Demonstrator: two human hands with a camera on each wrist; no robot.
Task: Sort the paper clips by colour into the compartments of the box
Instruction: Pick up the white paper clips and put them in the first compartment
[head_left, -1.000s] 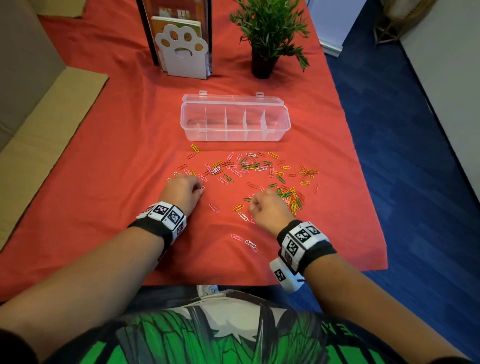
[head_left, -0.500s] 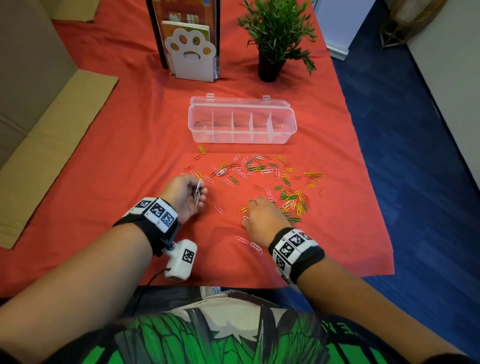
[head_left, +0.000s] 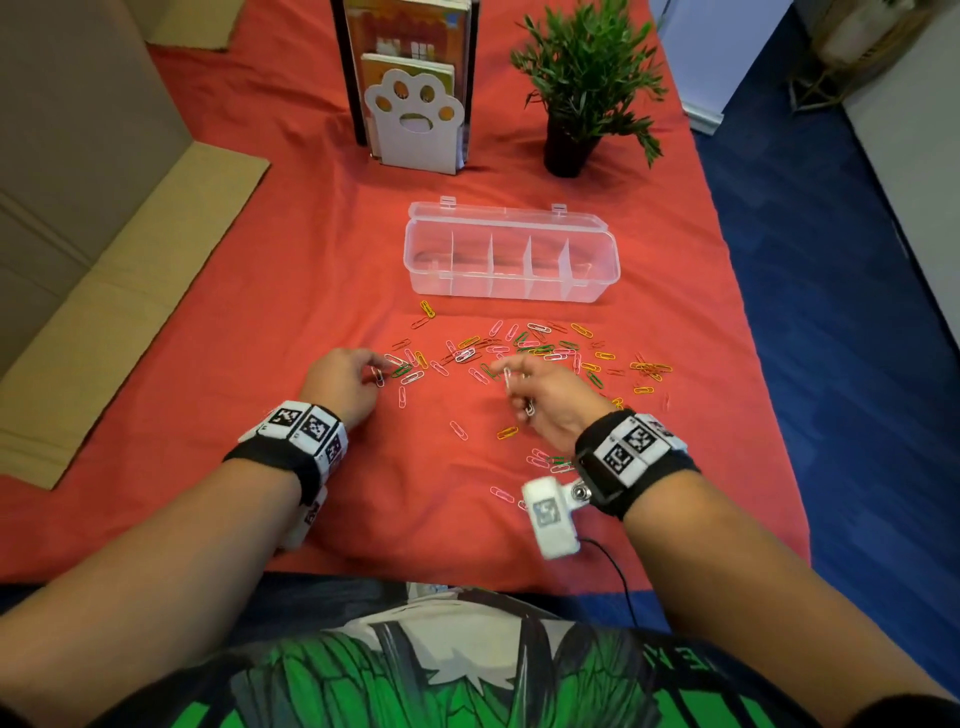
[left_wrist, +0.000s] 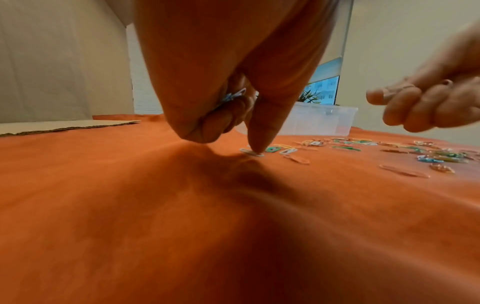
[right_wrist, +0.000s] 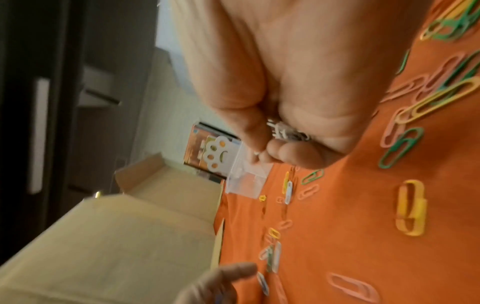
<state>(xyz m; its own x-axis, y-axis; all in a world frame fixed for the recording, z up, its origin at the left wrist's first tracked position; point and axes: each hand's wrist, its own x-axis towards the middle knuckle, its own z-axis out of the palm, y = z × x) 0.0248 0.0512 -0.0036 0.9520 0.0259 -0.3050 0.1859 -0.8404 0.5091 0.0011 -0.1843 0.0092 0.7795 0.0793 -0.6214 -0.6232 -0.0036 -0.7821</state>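
Observation:
Paper clips in white, pink, green, yellow and red lie scattered on the red cloth in front of the clear compartment box, whose lid stands open. My left hand is at the pile's left edge. In the left wrist view its curled fingers grip a few white clips while the forefinger presses a white clip onto the cloth. My right hand hovers over the pile's middle, fingers curled round a bunch of white clips. The box compartments look empty.
A potted plant and a paw-shaped book stand are behind the box. Flat cardboard lies on the left. The table drops off to blue floor on the right. A few clips lie near the front edge.
Both hands moved forward into the pile. The right hand lifted off the cloth and turned with white clips in it. The left forefinger came down on a white clip.

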